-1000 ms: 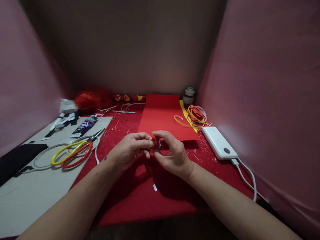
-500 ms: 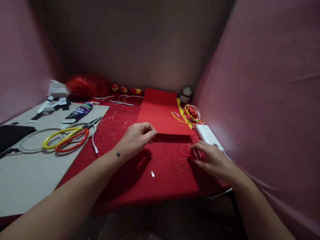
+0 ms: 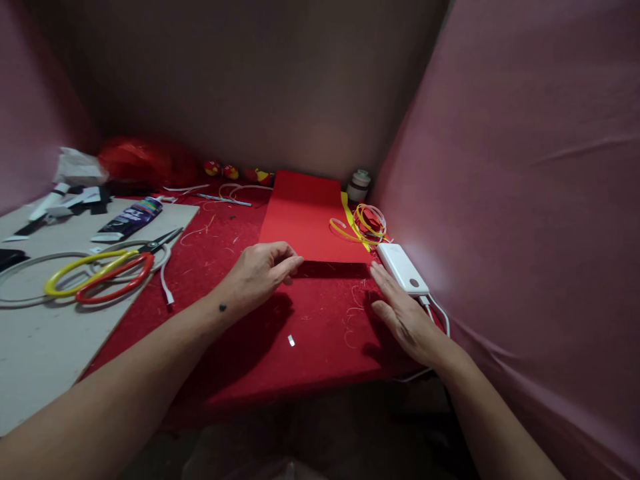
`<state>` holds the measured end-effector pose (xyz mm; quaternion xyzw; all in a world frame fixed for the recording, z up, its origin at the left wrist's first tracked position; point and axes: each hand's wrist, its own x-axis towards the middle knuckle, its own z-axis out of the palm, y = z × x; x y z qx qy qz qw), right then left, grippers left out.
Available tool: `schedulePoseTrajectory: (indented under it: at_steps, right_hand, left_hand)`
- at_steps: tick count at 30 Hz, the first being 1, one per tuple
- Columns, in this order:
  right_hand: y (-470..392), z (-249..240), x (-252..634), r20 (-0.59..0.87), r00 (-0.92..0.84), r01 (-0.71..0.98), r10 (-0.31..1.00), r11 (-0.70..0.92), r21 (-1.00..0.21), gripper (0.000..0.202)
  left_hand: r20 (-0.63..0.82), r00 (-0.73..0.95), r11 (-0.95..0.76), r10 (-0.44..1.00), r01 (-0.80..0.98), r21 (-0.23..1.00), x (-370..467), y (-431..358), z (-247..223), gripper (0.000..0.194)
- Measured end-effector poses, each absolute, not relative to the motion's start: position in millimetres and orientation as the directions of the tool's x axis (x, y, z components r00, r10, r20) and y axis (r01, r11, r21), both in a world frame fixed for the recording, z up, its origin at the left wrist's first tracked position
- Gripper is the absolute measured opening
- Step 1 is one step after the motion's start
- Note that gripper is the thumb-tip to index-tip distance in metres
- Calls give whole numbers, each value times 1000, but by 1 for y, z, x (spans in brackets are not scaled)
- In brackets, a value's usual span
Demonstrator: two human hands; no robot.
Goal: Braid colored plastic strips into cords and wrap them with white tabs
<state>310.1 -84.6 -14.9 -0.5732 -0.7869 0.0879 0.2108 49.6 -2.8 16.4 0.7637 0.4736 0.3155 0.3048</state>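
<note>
A sheet of red paper (image 3: 310, 217) lies on the red cloth-covered table (image 3: 320, 313), its near edge lifted a little and casting a dark shadow. My left hand (image 3: 267, 267) pinches the near left corner of the sheet between thumb and fingers. My right hand (image 3: 403, 313) is open, fingers stretched forward, palm down over the cloth. Its fingertips are close to the sheet's near right corner; whether they touch it I cannot tell. Right beside that hand is a white power bank (image 3: 403, 269) with a cable plugged in.
Coiled yellow and white strips (image 3: 370, 223) lie by the sheet's right edge. On the left, a grey board (image 3: 45, 360) bears scissors (image 3: 115, 270) and a glue tube (image 3: 130, 219). A small jar (image 3: 359, 185) stands at the back; a pink curtain (image 3: 525, 200) hangs at right.
My right hand has moved forward towards the sheet's near right corner and its fingers have straightened. The left hand keeps its pinch. The whole view has shifted slightly to the right.
</note>
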Motion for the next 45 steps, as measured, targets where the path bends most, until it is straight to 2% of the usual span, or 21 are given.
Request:
schedulePoseTrajectory:
  at_steps: [3,6,12,16,19,21,23,24,26,29,31,35,40,45]
  right_hand:
    - [-74,-13,293,117,-366,894,923,384,-230,73]
    - [-65,-15,282,33,-425,894,905,425,-141,83]
    - [-61,-37,281,90,-477,873,874,483,-67,84]
    - [-64,-29,285,121,-507,842,853,521,-141,74]
    - [-66,-7,299,110,-493,820,863,504,-273,61]
    - [-63,8,308,175,-402,815,899,438,-380,55]
    - [-54,15,312,255,-314,814,915,397,-423,58]
    - [-48,13,311,308,-278,833,910,388,-394,61]
    - [-36,3,303,325,-286,895,902,372,-247,70]
    - [-22,-21,285,236,-432,895,870,445,-3,73]
    - [-19,-33,277,163,-501,865,850,499,58,77]
    - [-20,-40,273,109,-541,841,834,536,72,81]
    - [-19,-22,279,53,-541,841,839,541,20,81]
    - [-22,-18,286,158,-503,863,850,504,41,76]
  left_hand:
    - [200,352,-373,914,539,756,50,-3,16,29]
    - [201,335,-366,921,561,742,50,-2,16,32]
    - [195,348,-369,917,560,742,49,-1,15,34]
    - [195,346,-365,917,538,760,48,-1,15,34]
    - [199,324,-350,925,522,778,47,0,15,34]
    - [205,309,-345,928,514,785,47,1,14,33]
    - [214,302,-347,929,507,789,48,0,14,32]
    - [220,296,-348,929,507,789,49,0,14,32]
    - [225,289,-349,931,514,783,49,-1,14,33]
    - [224,276,-344,935,539,769,50,-2,15,34]
    - [219,273,-339,937,549,764,50,-1,14,34]
    - [223,266,-337,938,546,767,50,-1,14,35]
    - [245,241,-339,939,529,778,50,-3,18,34]
    - [284,252,-375,925,492,786,49,-2,15,34]
